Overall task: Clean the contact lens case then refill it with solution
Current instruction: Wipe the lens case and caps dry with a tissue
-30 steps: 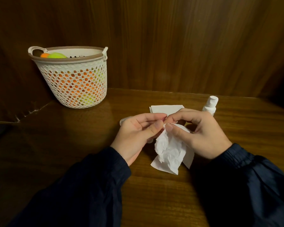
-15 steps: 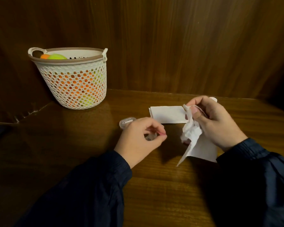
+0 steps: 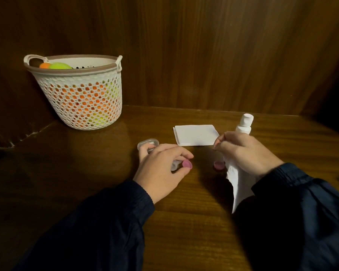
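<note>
On a dark wooden desk (image 3: 98,184), the left hand (image 3: 160,169) pinches a pink cap (image 3: 187,164) of the lens case. The right hand (image 3: 245,153) clutches a crumpled tissue (image 3: 239,184). Another pink cap (image 3: 218,165) lies between them. A white bottle (image 3: 245,124) stands at one o'clock.

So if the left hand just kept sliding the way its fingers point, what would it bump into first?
Probably the small pink cap lying on the table beside the right hand. The left hand points rightward toward it, though depth is hard to judge.
</note>
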Demonstrator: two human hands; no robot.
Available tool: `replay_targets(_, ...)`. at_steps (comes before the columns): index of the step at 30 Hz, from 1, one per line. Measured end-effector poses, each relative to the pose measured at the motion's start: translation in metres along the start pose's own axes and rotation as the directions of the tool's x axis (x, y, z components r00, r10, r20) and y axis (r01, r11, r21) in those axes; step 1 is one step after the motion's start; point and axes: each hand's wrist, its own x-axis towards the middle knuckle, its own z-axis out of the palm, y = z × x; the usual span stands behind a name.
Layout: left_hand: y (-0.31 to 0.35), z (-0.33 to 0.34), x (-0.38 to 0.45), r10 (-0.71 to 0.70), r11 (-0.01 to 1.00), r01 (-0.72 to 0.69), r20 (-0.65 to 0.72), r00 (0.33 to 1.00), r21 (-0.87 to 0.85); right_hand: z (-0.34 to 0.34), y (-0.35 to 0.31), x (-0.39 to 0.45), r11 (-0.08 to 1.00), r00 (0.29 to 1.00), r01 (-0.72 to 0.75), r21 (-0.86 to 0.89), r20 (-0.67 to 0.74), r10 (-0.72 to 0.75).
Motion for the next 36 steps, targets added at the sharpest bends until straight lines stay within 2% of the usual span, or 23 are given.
replay_targets(3,0.000,0.000,0.000,-0.004,1.000,0.004,0.009,1.000,0.004,-0.002,0.002,0.003,0.946,0.994,-0.094,-0.309,0.015,0.104)
replay_targets(5,0.000,0.000,-0.001,-0.007,1.000,0.007,0.008,1.000,-0.011,-0.004,0.001,0.005,0.888,0.984,-0.161,-0.430,-0.006,0.176)
replay_targets(13,0.005,-0.002,0.000,-0.012,0.990,0.000,-0.087,0.996,-0.143,-0.001,0.007,0.011,0.854,0.959,-0.228,-0.468,0.046,0.281)
replay_targets(18,0.007,-0.004,-0.001,-0.039,0.922,-0.017,-0.136,0.990,-0.388,0.003,0.007,0.012,0.855,0.970,-0.156,-0.495,0.088,0.228)
replay_targets(21,0.009,-0.003,-0.002,-0.074,0.868,0.014,-0.100,0.992,-0.496,0.004,0.001,0.008,0.861,0.978,-0.087,-0.501,0.122,0.170)
replay_targets(24,0.010,-0.005,0.000,-0.143,0.763,0.099,-0.018,0.990,-0.639,0.007,-0.009,-0.001,0.922,0.992,0.115,-0.370,0.089,-0.088)
replay_targets(27,0.007,-0.006,0.003,-0.188,0.648,0.195,0.093,0.978,-0.736,0.017,-0.021,-0.012,0.934,0.954,0.298,-0.195,0.047,-0.295)
replay_targets(28,0.007,-0.006,0.003,-0.188,0.571,0.239,0.159,0.969,-0.786,0.020,-0.024,-0.015,0.929,0.940,0.340,-0.147,0.039,-0.338)
replay_targets(30,0.007,-0.005,0.003,-0.142,0.344,0.316,0.283,0.948,-0.884,0.025,-0.027,-0.019,0.915,0.918,0.397,-0.078,0.036,-0.395)
replay_targets(32,0.006,-0.005,0.004,-0.102,0.186,0.349,0.335,0.937,-0.919,0.029,-0.028,-0.021,0.905,0.906,0.423,-0.049,0.027,-0.422)
replay_targets(36,0.002,-0.005,0.006,-0.064,0.091,0.355,0.350,0.935,-0.931,0.034,-0.026,-0.019,0.901,0.901,0.433,-0.020,0.021,-0.433)
